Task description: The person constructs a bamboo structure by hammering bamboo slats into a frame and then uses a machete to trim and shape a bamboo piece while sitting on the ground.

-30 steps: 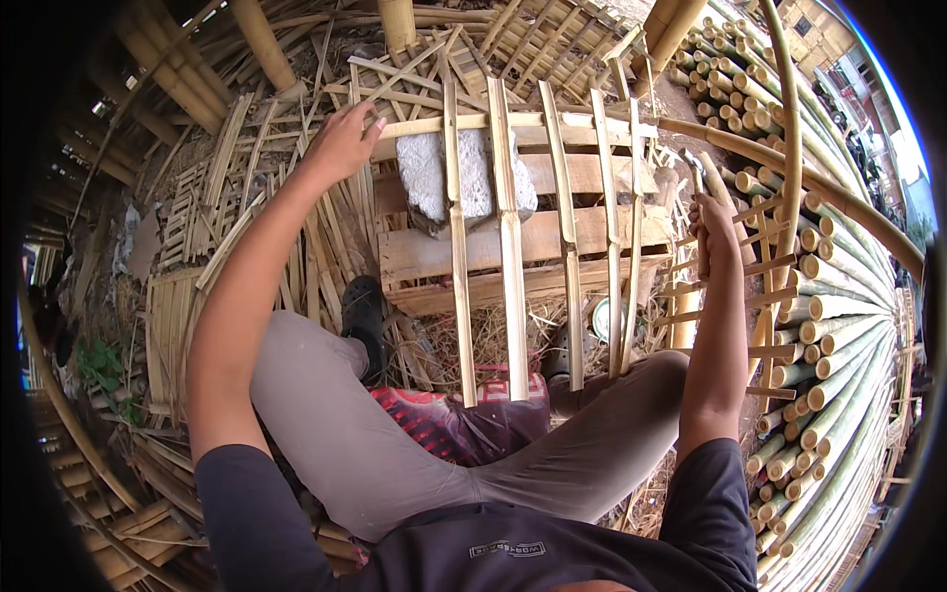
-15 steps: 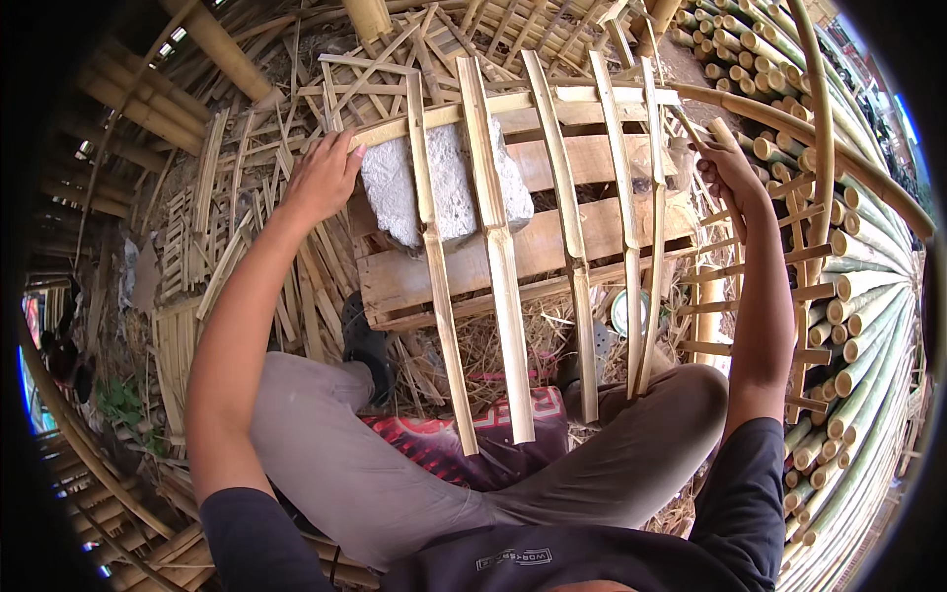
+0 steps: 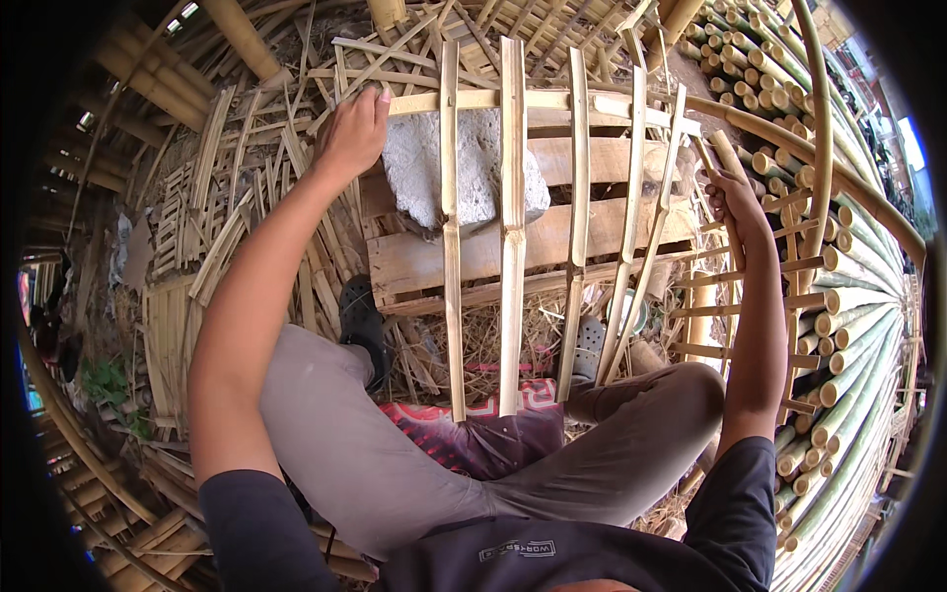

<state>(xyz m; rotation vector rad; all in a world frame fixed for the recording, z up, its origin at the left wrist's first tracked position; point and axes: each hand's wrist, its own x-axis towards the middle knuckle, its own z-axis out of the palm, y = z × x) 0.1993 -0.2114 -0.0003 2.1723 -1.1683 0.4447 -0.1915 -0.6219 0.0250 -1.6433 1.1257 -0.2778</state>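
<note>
A bamboo slat frame is held up in front of me: several long slats (image 3: pixel 512 212) hang from one cross strip (image 3: pixel 473 100) near their far ends. My left hand (image 3: pixel 355 136) is closed around the left end of this strip. At the strip's other end, my right hand (image 3: pixel 735 204) is closed around a slim, stick-like wooden piece (image 3: pixel 703 156); its exact kind is hard to make out. Below the slats, a rough grey stone block (image 3: pixel 414 178) rests on a low wooden pallet (image 3: pixel 424 261). The slats' near ends reach over my lap.
Stacked bamboo poles (image 3: pixel 858 365) fill the right side, with a bamboo lattice rack (image 3: pixel 700 296) before them. Loose bamboo strips (image 3: pixel 212 187) lie on the left. A dark red printed sack (image 3: pixel 473 439) lies between my legs. A curved bamboo pole (image 3: pixel 848 178) crosses the far right.
The slat frame has shifted right and slightly away from me, and its slats hang straighter. My left hand has moved right and away with it; my right hand is slightly lower.
</note>
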